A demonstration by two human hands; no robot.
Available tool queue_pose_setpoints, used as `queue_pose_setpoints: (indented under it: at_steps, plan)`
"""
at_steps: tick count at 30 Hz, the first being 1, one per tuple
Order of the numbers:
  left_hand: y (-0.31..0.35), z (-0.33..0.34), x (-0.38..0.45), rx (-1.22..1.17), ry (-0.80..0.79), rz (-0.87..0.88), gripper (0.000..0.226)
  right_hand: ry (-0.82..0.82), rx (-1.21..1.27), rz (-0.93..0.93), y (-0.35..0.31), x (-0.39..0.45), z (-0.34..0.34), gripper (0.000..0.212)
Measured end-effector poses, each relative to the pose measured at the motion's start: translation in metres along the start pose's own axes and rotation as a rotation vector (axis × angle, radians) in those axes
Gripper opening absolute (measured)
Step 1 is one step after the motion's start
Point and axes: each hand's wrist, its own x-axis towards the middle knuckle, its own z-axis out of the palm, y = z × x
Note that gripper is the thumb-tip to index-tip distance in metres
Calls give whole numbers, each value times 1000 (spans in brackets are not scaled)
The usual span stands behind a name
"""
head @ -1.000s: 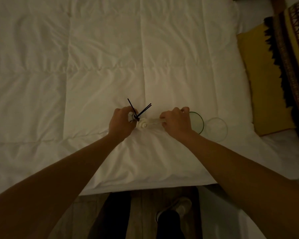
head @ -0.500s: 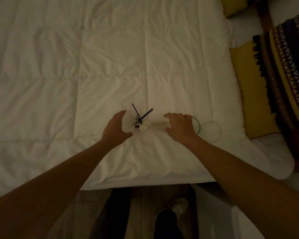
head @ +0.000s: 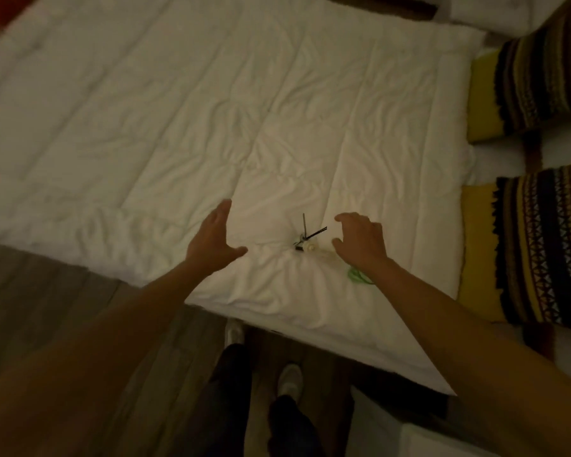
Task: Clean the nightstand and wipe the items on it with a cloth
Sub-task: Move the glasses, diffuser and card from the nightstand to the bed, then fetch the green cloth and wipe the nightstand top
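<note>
So the diffuser, a little bottle with dark reeds sticking out, is lying on its side on the duvet, not far from the near edge. Its long axis runs roughly left-right: the reeds fan out up and away at the left end, and the pale body trails off to the right, under the right hand.

Both hands are empty. The left hand is to the left of the diffuser, fingers spread and straight, with a clear gap between thumb and bottle. The right hand is just right of it, fingers loosely bent but gripping nothing, hovering over the bottle's far end.

The right hand looks nearer, so if the diffuser needs picking up again I'd guess that's the one to do it. There's also a green ring poking out beside the right wrist. No cloth or nightstand in view.
</note>
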Motion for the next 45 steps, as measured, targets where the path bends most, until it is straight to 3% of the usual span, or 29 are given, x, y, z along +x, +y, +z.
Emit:
queue_pose_setpoints:
  at_steps: [11,22,26,36,45]
  plan:
    - [-67,-115,-119,-25,303,-133,96,-66,-1,-451,-198,-20,-38,83]
    - [-294,-239,-231,-45,500,-540,90,-144,-123,-737,-488,-18,11,89]
    - [-364,-283,-269,-84,490,-670,90,-176,-149,-810,-598,-28,34,89]
    - [-488,-416,-311,-141,659,-803,82,-162,-247,-1057,-830,-37,54,81]
    - [-629,-528,-288,-209,726,-812,78,-340,-157,-1100,-1044,17,104,82]
